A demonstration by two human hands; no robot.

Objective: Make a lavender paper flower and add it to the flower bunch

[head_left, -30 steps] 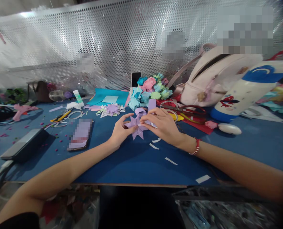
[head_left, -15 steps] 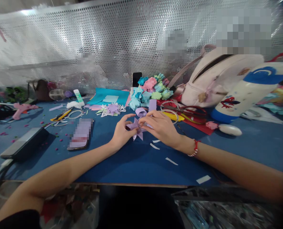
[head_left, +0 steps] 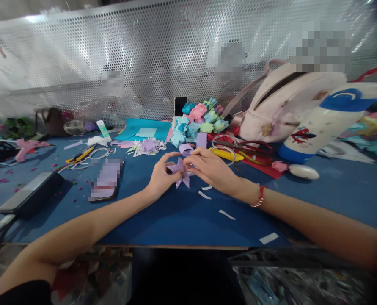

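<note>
A purple star-shaped paper flower [head_left: 181, 174] is held just above the blue table [head_left: 175, 216] at its middle. My left hand [head_left: 159, 176] pinches its left side, fingers curled around it. From the right, my right hand [head_left: 212, 169] pinches the flower's top with thumb and forefinger; a red bead bracelet sits on that wrist. Small white paper strips [head_left: 204, 194] lie on the table below my right hand. A curled purple paper strip [head_left: 185, 149] lies just behind the flower.
A pile of crumpled paper flowers [head_left: 199, 120] stands behind my hands, scissors [head_left: 245, 146] and a yellow tool [head_left: 224, 153] to its right. A pink bag [head_left: 283, 101] and white-blue bottle [head_left: 328, 120] fill the back right. A phone [head_left: 106, 185], power bank [head_left: 29, 195] and glue gun [head_left: 29, 146] lie left.
Both hands have shifted slightly left and closer together around the flower. My right fingers have moved from the flower's right side onto its top.
</note>
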